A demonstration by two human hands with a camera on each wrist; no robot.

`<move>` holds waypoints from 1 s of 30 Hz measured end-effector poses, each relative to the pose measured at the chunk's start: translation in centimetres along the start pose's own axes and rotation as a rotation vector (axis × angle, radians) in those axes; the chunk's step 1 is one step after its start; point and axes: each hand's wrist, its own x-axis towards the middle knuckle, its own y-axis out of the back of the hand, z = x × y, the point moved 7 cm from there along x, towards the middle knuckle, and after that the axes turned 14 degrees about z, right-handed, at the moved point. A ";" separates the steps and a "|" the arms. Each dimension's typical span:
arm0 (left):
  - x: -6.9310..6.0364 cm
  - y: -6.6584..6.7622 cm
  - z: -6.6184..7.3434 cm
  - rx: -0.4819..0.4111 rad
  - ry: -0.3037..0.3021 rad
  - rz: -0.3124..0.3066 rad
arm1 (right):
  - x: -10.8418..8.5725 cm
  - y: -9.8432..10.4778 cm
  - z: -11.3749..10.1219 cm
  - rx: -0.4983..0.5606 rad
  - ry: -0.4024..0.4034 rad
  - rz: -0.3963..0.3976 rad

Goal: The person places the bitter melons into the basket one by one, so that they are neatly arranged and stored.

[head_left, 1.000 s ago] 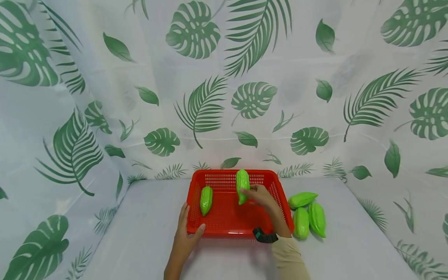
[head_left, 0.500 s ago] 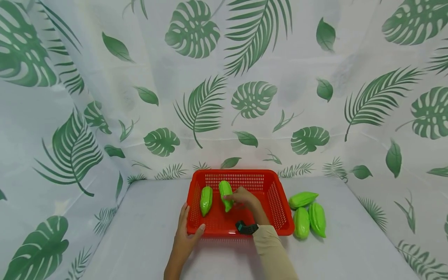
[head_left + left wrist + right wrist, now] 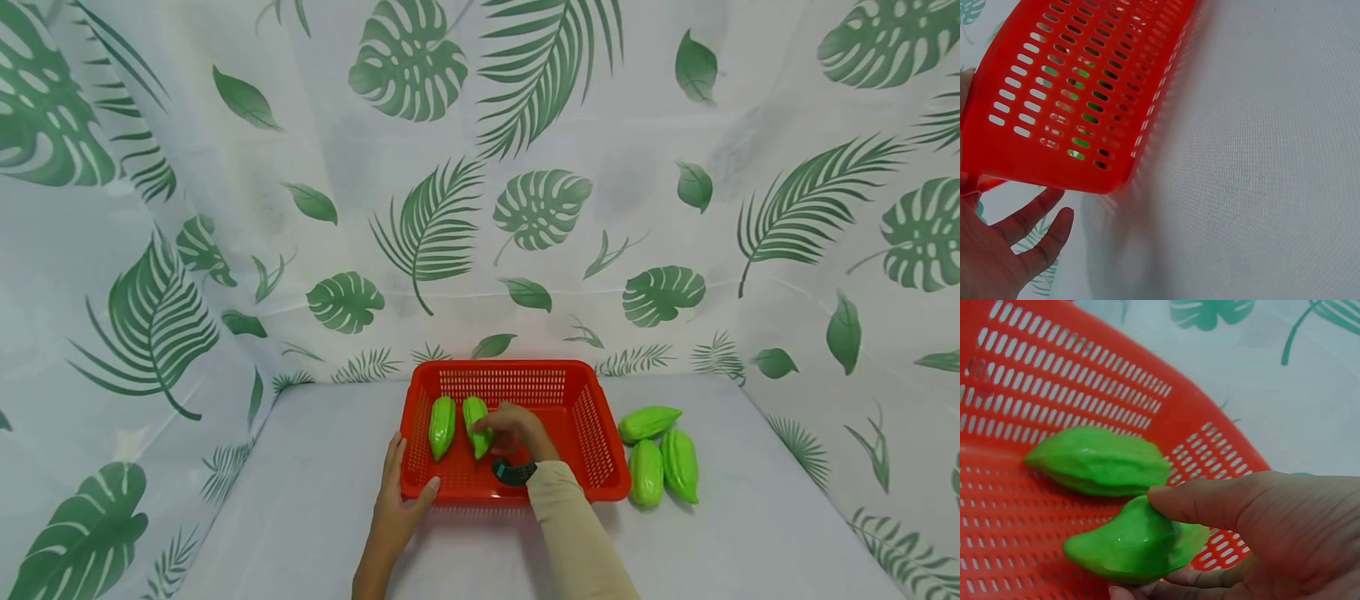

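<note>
My right hand (image 3: 519,425) pinches a ridged green fruit with a pointed tip (image 3: 477,427) low inside the red plastic basket (image 3: 517,500). In the right wrist view the thumb lies on top of this fruit (image 3: 1129,544), with fingers beneath it. A second, similar green fruit (image 3: 442,427) lies to its left in the basket. At the basket's front left corner my left hand (image 3: 397,508) rests spread, the thumb by the front rim and fingers along the left side. The left wrist view has the left hand's fingers (image 3: 1047,240) fairly straight below the basket's perforated wall (image 3: 1054,165).
Right of the basket, three more green fruits lie close together on the white table: one behind (image 3: 648,423), one in front (image 3: 646,473) and one at the right (image 3: 680,467). A leaf-printed white sheet (image 3: 465,250) rises behind and along the sides.
My right hand has moved left and down with the green fruit, bringing it from the basket's back middle to beside the other fruit. The left hand has stayed at the corner.
</note>
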 end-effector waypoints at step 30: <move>0.0 0.0 -0.1 -0.019 -0.009 -0.001 | 0.5 -2.1 -0.2 0.162 -0.059 0.013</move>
